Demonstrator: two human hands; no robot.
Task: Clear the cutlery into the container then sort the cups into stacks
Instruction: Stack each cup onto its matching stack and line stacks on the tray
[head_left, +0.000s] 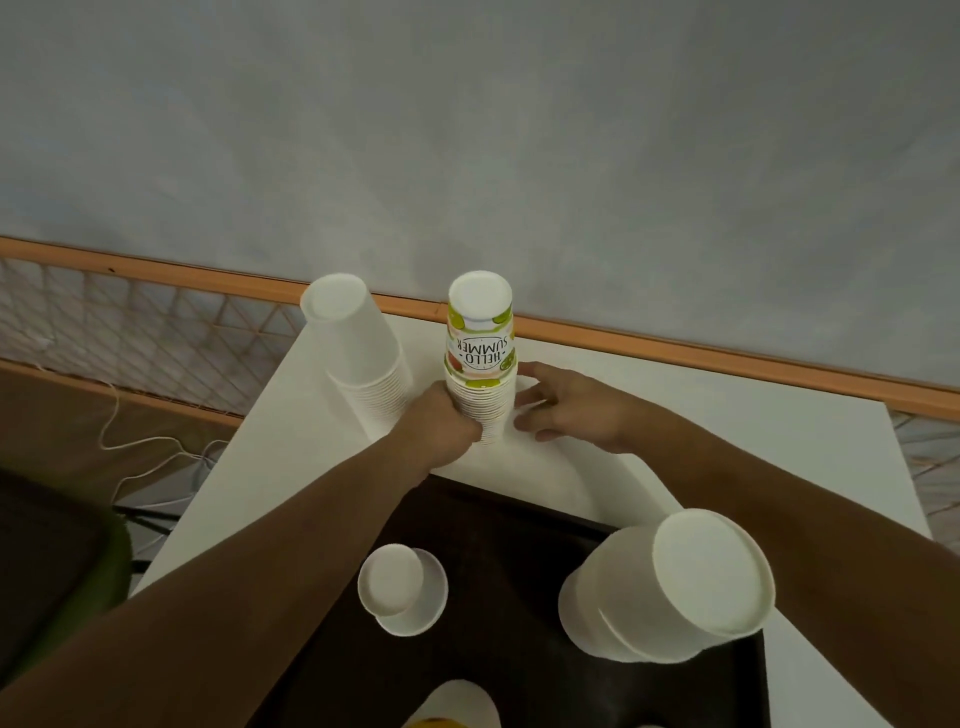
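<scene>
An upside-down stack of printed "Hello Summer" cups (480, 358) stands at the far side of the white table (727, 431). My left hand (441, 426) grips the lower part of this stack. On its right, my right hand (566, 405) rests with fingers spread, their tips at the stack's base. A taller stack of plain white cups (358, 353) stands just left of it. Nearer to me, on the dark tray (498, 571), sit a small inverted white cup (400, 587) and a wide stack of large white cups (675, 582).
Another white cup (457, 701) and a yellow object (436, 723) peek in at the bottom edge. A wooden rail (675, 343) and wall lie behind the table. White cables (150, 447) lie on the floor at left, beside a dark and green object (62, 561).
</scene>
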